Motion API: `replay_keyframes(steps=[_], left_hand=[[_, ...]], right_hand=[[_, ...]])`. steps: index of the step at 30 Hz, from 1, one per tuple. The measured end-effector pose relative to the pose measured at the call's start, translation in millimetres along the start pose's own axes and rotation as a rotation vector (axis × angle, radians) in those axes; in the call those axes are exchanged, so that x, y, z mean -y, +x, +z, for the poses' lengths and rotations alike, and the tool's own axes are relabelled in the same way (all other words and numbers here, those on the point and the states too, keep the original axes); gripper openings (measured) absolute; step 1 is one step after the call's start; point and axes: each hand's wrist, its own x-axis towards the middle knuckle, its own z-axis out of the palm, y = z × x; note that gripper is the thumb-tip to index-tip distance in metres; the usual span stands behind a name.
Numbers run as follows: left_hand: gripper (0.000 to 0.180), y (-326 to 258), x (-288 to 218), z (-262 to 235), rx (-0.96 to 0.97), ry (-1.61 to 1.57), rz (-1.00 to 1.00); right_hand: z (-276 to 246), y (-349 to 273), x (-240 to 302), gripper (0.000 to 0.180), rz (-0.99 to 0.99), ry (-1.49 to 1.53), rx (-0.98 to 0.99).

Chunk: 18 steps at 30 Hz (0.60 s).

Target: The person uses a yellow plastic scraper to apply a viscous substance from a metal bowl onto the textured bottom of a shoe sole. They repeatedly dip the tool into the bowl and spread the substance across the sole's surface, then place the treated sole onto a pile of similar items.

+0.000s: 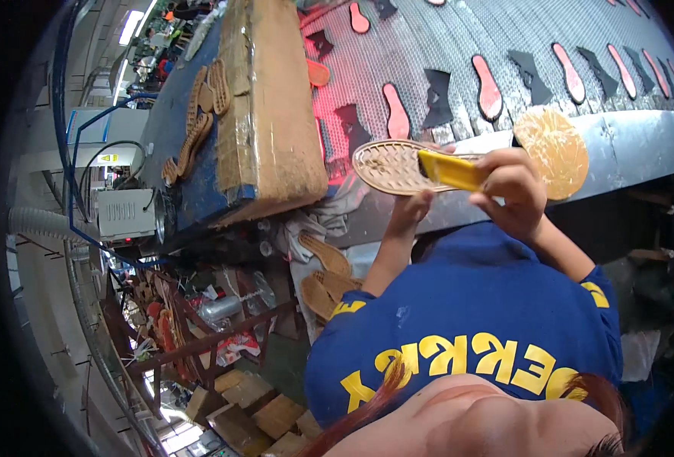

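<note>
Navy-blue short-sleeved top (458, 301), arched yellow lettering (487, 353) across front, yellow print (597, 295) on both sleeves (609, 289)

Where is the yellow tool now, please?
In the head view, the yellow tool is right of centre, in the right hand, over the pale sole in the left hand.

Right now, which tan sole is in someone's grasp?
The sole in the left hand, beneath the yellow tool; no hand touches the other soles.
</note>
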Motion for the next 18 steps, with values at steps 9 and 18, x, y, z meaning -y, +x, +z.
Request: replay_keyframes(steps=[9, 18], left_hand=[[0.083, 20, -19, -30, 0.007, 0.030, 0.081], [0.086, 7, -32, 10, 0.090, 0.454, -0.030]], right_hand=[[13, 3, -30, 0.021, 0.247, 0.041, -0.227], [21, 10, -9, 0.021, -0.275, -0.119, 0.056]])
